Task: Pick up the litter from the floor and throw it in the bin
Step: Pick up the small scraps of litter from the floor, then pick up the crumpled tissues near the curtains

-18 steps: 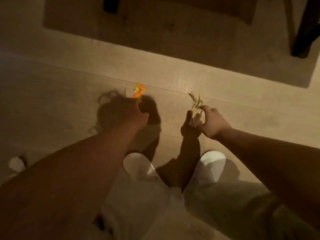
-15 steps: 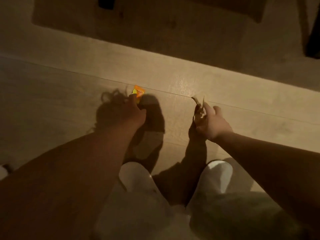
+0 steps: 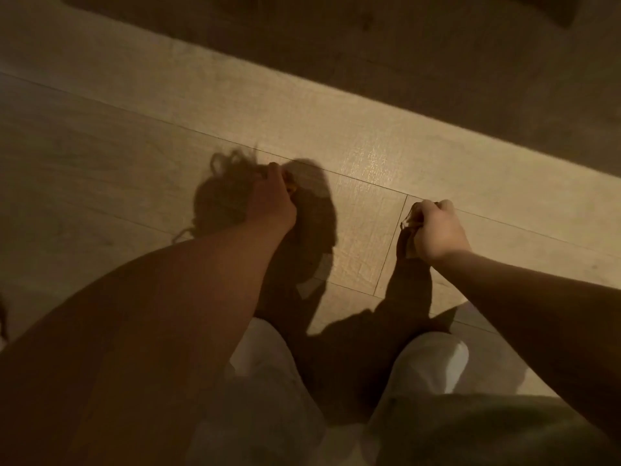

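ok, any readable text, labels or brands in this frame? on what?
None readable.
Orange wrapper in the left hand: only a sliver shows, any print hidden.
Clear crumpled wrapper in the right hand: no print visible.
Floor, trousers: no markings.

Both forearms are bare — no sleeves, watch or rings visible on the left hand [image 3: 272,200] or right hand [image 3: 438,232]. Light, loose trousers [image 3: 470,428] cover the legs — pale, rounded shoes [image 3: 433,364] below.

Home interior: wood-plank floor [image 3: 369,156], dim warm light.
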{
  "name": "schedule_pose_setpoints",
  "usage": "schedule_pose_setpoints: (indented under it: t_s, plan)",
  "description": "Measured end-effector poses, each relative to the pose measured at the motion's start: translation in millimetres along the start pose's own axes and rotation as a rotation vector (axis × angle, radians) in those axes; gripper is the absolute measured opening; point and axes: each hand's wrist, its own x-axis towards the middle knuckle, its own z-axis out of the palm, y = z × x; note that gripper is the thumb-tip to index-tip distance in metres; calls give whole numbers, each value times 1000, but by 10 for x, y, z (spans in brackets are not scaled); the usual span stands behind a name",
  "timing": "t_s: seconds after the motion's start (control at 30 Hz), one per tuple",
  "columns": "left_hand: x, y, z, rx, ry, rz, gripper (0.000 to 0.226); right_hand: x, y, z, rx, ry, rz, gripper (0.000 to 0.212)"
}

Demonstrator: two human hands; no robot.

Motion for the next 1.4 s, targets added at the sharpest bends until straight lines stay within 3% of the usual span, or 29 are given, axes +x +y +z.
schedule_pose_setpoints:
  t_s: [0.17, 0.27, 0.37, 0.47, 0.53, 0.63, 0.73, 0.87, 1.0, 1.17, 1.4]
  plan:
    - [-321, -35, -13, -183, -217, -167, 44, -94, -101, -149, 180, -173, 198, 32]
    - [-857, 14, -299, -368, -275, -281, 35, -601, -282, -414, 305, -165, 258, 10]
    - [-1564, 79, -848, -510, -259, -331, 26, -1345, -574, -862, 358, -235, 266, 14]
    - [-2368, 81, -1589, -535, -282, -342, 33, -2205, -935, -1436, 286, -265, 205, 24]
    - [-2959, 43, -2114, -502, -315, -332, 33, -2837, -1238, -1887, 396, -270, 235, 22]
    - [-3862, -40, -2862, -574, -224, -395, 32, -3677, -1665, -2546, 421, -324, 190, 29]
    - [-4649, -206, -3496, -790, -113, -449, 7, -4359, -2096, -3076, 398, -371, 97, 26]
    - [-5366, -618, -4022, -978, 18, -539, 6, -4972, -2668, -3365, 392, -487, -4, 18]
    - [-5746, -1282, -4276, -1168, 81, -683, 17, -5465, -3306, -3171, 428, -665, -80, 22]
    - [-6013, -2517, -4375, -1345, 147, -773, 24, -6150, -4283, -2424, 375, -625, -123, 28]
    - [-6350, -4305, -4432, -1493, 178, -900, 20, -6966, -5399, -1032, 248, -618, -119, 16]
